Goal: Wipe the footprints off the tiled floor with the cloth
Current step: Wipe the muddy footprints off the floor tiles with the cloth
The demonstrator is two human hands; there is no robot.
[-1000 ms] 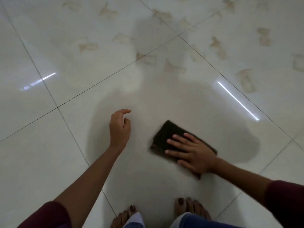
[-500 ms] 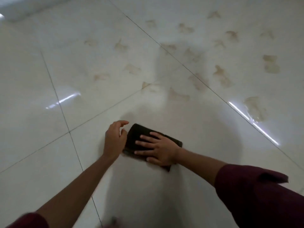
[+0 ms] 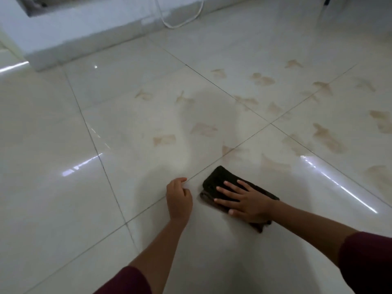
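Note:
A dark folded cloth (image 3: 218,177) lies flat on the glossy cream tiled floor (image 3: 53,145). My right hand (image 3: 246,198) presses on it with fingers spread, covering its near half. My left hand (image 3: 179,198) rests just to the cloth's left, fingers loosely curled, fingertips on the tile by a grout line, holding nothing. Several brown muddy footprints (image 3: 164,140) mark the tiles beyond the cloth, the nearest one (image 3: 273,163) just past it, and more (image 3: 327,139) spread to the right.
A low white wall base (image 3: 84,32) runs along the far left. A white cable (image 3: 182,20) droops onto the floor by it. Bright light streaks (image 3: 339,185) reflect on the tiles at right and left.
The view has tilted up, showing the wall and more footprints. My right hand has slid the cloth forward and away from my left hand, toward the nearest footprints.

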